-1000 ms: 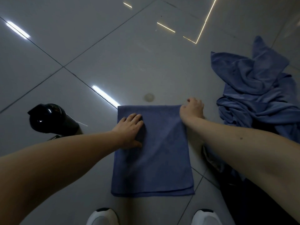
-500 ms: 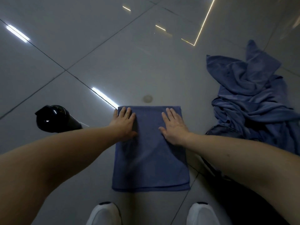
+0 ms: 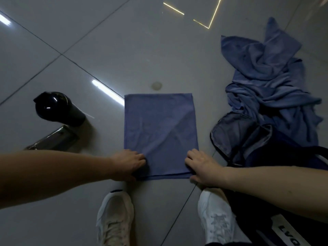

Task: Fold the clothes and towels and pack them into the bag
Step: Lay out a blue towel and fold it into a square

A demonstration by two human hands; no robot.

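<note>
Tiled floor (image 3: 124, 50), folded towel (image 3: 159, 128), left hand (image 3: 127, 164), right hand (image 3: 202, 166) pinching near corners

The scene is looking dim and bluish, with the glossy floor (image 3: 134, 50) throwing back hard glare from overhead lights: a white streak is shining just off the far-left corner of the folded towel (image 3: 159, 132), and thin yellowish lines are glinting well beyond it. Right of the towel the bag (image 3: 239, 135) is sinking into near-black shadow. The wide lens is bowing the tile joints outward from the towel and softening detail.
</note>
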